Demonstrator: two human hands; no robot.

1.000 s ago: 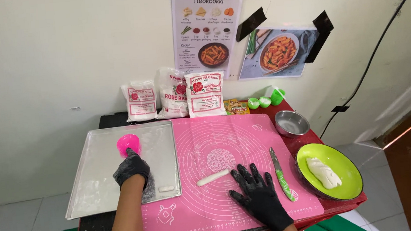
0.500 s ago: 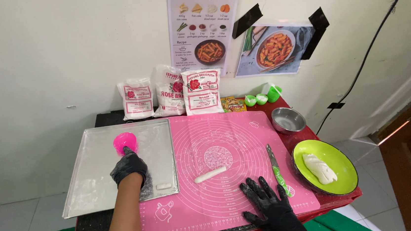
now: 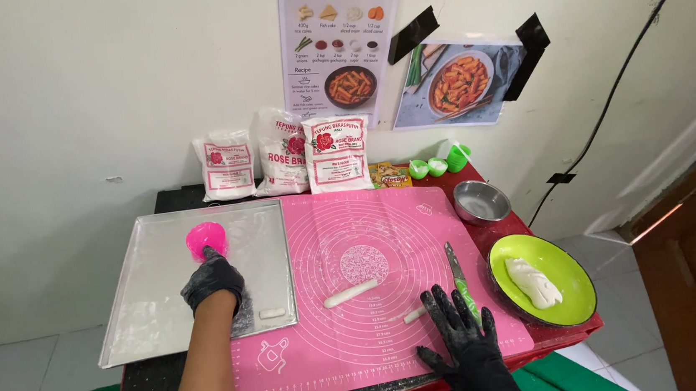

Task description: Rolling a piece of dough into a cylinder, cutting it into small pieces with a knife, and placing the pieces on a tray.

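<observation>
My left hand, in a black glove, rests on the metal tray with its fingers closed on the handle side of a small pink cup. A short white dough piece lies on the tray just right of that hand. My right hand, also gloved, lies flat with fingers spread on the pink silicone mat near its front edge. It holds nothing. A small dough stub lies just left of its fingers and a green-handled knife just beyond them. A longer dough roll lies mid-mat.
A green plate with a lump of white dough sits at the right edge. A steel bowl stands behind it. Three flour bags, a snack packet and small green cups line the wall under two taped posters.
My right hand has slid back toward the mat's front edge, uncovering the small dough stub. My left hand has stayed by the pink cup on the tray.
</observation>
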